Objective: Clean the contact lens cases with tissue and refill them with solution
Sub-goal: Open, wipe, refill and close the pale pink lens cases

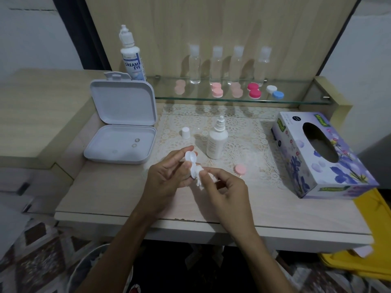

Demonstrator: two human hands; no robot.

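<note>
My left hand (169, 172) holds a white contact lens case (191, 162) upright over the table's front middle. My right hand (224, 187) pinches a crumpled white tissue (200, 179) and presses it against the case's lower cup. Behind the hands stands a small white solution bottle (216, 142) with its cap off; the white cap (185, 132) sits to its left. One pink case lid (240, 169) lies on the lace mat to the right of my hands. At the right, a floral tissue box (317, 155) lies with its opening facing up.
An open white plastic box (120, 132) with two small lenses inside sits at the left. A tall "Dream Eye" bottle (132, 58) stands behind it. A glass shelf (232, 98) carries several clear bottles and pink, magenta and white-blue lens cases. A yellow object (359, 263) lies low right.
</note>
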